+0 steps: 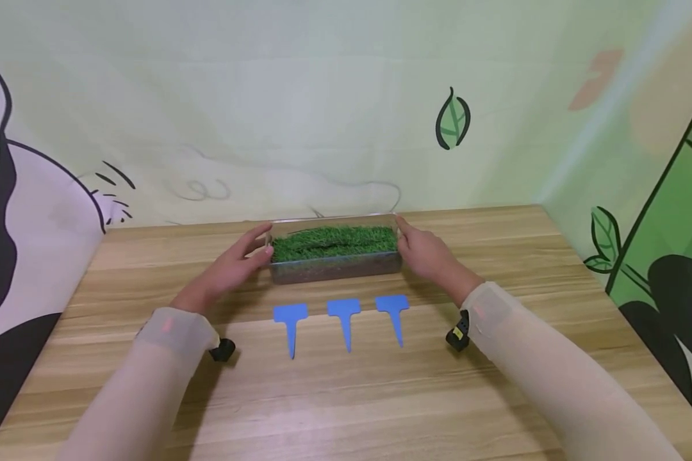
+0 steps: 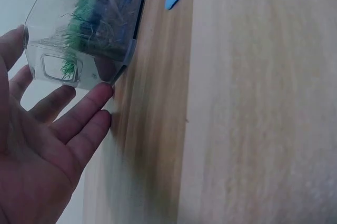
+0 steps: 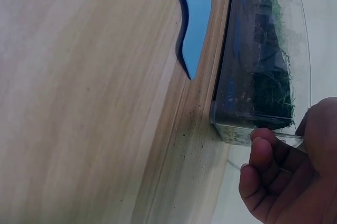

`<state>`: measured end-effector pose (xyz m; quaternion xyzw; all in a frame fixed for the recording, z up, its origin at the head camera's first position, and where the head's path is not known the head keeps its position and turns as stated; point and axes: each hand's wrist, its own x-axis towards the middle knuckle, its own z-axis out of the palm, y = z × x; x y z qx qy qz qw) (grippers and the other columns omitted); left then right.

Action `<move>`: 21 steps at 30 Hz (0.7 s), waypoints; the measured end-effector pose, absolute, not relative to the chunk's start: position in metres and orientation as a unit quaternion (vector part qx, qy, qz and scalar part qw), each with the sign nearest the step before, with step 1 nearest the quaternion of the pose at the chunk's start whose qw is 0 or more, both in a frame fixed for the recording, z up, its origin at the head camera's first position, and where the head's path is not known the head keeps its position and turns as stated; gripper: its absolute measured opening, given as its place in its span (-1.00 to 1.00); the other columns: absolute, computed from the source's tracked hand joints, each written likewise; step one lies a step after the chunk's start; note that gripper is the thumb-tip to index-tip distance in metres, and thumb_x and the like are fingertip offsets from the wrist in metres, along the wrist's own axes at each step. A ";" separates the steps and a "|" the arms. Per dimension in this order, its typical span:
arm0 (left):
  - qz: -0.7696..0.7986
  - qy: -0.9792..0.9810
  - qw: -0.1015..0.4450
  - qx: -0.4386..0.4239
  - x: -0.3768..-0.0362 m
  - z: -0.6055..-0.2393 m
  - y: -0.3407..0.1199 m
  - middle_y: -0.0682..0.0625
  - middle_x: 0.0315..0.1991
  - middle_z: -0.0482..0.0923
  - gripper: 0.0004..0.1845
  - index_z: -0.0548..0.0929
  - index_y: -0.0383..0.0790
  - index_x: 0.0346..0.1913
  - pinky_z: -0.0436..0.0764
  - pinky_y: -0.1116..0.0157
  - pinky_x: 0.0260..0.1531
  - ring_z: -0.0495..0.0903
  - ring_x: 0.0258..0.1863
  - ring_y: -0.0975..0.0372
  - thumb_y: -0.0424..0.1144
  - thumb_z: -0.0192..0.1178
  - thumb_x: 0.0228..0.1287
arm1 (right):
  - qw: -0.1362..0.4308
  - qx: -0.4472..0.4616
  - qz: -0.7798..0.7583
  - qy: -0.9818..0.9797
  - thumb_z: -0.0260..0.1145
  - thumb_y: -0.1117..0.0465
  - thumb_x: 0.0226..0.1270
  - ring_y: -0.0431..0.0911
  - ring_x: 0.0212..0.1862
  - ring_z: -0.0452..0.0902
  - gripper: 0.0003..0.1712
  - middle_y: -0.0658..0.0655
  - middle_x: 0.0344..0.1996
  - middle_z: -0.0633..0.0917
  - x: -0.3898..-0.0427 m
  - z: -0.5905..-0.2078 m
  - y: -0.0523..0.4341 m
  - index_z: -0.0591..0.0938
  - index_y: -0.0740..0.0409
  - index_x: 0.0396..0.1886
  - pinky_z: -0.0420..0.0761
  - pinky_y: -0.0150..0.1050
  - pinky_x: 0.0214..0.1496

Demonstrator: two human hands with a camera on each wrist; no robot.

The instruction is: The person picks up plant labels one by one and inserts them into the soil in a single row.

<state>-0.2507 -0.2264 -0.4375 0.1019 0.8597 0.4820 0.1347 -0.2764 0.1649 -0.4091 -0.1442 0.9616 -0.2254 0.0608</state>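
Note:
A clear plastic bin (image 1: 336, 267) stands on the table, with green artificial grass (image 1: 334, 242) over dark soil-like material inside. My left hand (image 1: 239, 261) is at its left end; in the left wrist view the fingers (image 2: 87, 108) reach out fairly straight, tips against the end wall. At the opposite end, my right hand (image 1: 429, 254) grips the bin, thumb over the rim and fingers curled beneath the end handle. Three blue T-shaped plant labels, the left one (image 1: 291, 314), the middle one (image 1: 344, 308) and the right one (image 1: 392, 304), lie in a row in front.
The wood-grain table (image 1: 346, 410) runs back to a wall covering (image 1: 323, 128) printed with leaves and black-and-white shapes. Dark crumbs (image 3: 192, 145) are scattered on the table by the bin's right end. A small black device (image 1: 458, 333) sits at my right cuff.

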 end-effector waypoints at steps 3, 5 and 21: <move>0.486 0.856 0.142 0.100 -0.251 -0.437 -0.226 -0.14 0.61 -0.03 -0.32 -0.03 0.49 0.56 0.14 -0.24 0.43 0.14 0.53 -0.14 0.21 -0.02 0.51 | 0.058 -0.145 -0.227 0.961 -0.28 0.09 0.60 -0.19 -0.73 0.12 -0.33 -0.04 -0.76 0.32 -0.276 -0.409 0.166 0.00 0.12 0.63 0.25 -0.29 -0.66; 0.488 0.855 0.143 0.102 -0.252 -0.437 -0.226 -0.15 0.61 -0.03 -0.32 -0.03 0.47 0.57 0.15 -0.23 0.43 0.20 0.50 -0.14 0.21 -0.01 0.51 | 0.057 -0.145 -0.229 0.961 -0.27 0.09 0.60 -0.19 -0.73 0.12 -0.33 -0.04 -0.77 0.32 -0.276 -0.409 0.166 0.00 0.12 0.63 0.25 -0.28 -0.66; 0.573 0.798 0.180 0.048 -0.246 -0.426 -0.213 -0.24 0.61 -0.11 -0.29 -0.07 0.31 0.61 0.63 -0.09 0.06 0.31 0.41 -0.24 -0.01 0.01 0.57 | 0.059 -0.143 -0.240 0.958 -0.25 0.10 0.61 -0.19 -0.73 0.11 -0.33 -0.04 -0.77 0.31 -0.274 -0.408 0.165 0.00 0.08 0.64 0.23 -0.29 -0.67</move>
